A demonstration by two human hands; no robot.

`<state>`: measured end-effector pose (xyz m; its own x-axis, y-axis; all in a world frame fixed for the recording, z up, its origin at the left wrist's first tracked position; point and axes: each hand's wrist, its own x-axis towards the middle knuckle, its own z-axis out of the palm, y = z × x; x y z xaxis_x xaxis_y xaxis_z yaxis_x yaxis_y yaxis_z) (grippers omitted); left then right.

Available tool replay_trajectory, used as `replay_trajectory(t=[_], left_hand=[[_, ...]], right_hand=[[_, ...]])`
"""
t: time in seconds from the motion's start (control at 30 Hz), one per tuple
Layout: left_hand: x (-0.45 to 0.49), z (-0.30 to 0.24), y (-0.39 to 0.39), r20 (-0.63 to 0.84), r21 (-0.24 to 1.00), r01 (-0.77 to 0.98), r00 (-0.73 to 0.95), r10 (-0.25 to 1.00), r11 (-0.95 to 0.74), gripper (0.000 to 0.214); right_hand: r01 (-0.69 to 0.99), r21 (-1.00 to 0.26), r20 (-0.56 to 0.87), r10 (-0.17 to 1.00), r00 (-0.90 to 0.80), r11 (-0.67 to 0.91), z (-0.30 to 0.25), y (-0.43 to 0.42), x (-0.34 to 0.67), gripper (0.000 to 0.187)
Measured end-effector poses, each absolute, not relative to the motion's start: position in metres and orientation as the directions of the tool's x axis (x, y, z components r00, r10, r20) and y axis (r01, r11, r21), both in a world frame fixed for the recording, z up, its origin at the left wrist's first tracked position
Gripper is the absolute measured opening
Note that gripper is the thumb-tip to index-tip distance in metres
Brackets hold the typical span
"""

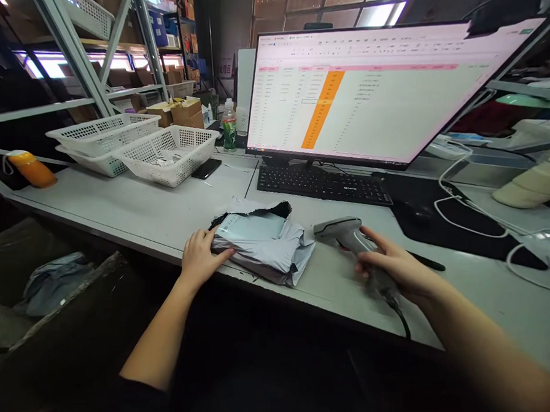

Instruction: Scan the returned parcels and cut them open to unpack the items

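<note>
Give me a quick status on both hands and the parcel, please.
Left hand at left end of parcel. Right hand gripping scanner, right of parcel. Parcel torn open on desk, pale item showing. Keyboard beyond, not between scanner and parcel.

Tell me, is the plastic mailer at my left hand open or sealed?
Open: the plastic mailer has a torn, gaping edge, exposing a pale item inside.

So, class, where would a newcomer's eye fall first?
First, the big monitor behind the keyboard, its spreadsheet crossed by an orange column. Then the torn-open parcel near the front edge of the desk, the left hand at its left end, and the scanner in the right hand beside it.
</note>
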<state>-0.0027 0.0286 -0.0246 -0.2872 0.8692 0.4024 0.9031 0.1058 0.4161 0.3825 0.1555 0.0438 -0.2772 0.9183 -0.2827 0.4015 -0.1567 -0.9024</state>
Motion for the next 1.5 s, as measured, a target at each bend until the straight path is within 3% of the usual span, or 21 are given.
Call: replay_trajectory(t=[0.17,0.33,0.53,0.73,0.83,0.93,1.03,1.17,1.3,1.5], left_hand=[[0.001,-0.037,0.025,0.557,0.398,0.915,-0.296,0.776,0.063,0.078],[-0.001,-0.044,0.024,0.697,0.356,0.934,-0.251,0.672,-0.019,0.056],[-0.005,-0.050,0.026,0.745,0.301,0.952,-0.195,0.638,-0.060,0.047],[-0.008,-0.053,0.027,0.764,0.271,0.960,-0.167,0.623,-0.074,0.039],[-0.010,-0.052,0.026,0.766,0.240,0.966,-0.130,0.629,-0.092,0.032],[-0.011,-0.051,0.025,0.774,0.233,0.962,-0.095,0.625,-0.142,0.021],[-0.012,-0.051,0.025,0.792,0.237,0.954,-0.081,0.605,-0.182,0.019],[-0.012,-0.050,0.026,0.791,0.226,0.954,-0.063,0.609,-0.195,0.019],[-0.013,-0.047,0.024,0.752,0.225,0.947,-0.021,0.658,-0.228,0.018],[-0.015,-0.049,0.025,0.748,0.191,0.948,0.026,0.663,-0.253,0.013]], right_hand=[[0.080,-0.986,-0.167,0.833,-0.528,-0.147,0.099,0.136,0.332,0.082],[0.157,-0.976,-0.218,0.676,-0.704,-0.152,0.115,0.119,0.271,0.082],[0.155,-0.987,-0.149,0.629,-0.763,-0.046,0.121,0.113,0.256,0.083],[0.122,-0.992,-0.075,0.716,-0.694,0.015,0.121,0.116,0.301,0.090],[0.216,-0.974,-0.059,0.839,-0.541,0.070,0.098,0.126,0.330,0.091],[0.350,-0.937,-0.114,0.926,-0.360,0.021,0.068,0.141,0.357,0.086],[0.567,-0.822,-0.139,0.949,-0.284,0.050,0.050,0.165,0.377,0.069],[0.833,-0.500,0.025,0.965,-0.261,0.238,0.048,0.221,0.386,0.049],[0.918,-0.345,0.187,0.972,-0.139,0.198,0.043,0.285,0.378,0.048],[0.971,-0.191,0.248,0.964,-0.092,0.142,0.023,0.335,0.370,0.049]])
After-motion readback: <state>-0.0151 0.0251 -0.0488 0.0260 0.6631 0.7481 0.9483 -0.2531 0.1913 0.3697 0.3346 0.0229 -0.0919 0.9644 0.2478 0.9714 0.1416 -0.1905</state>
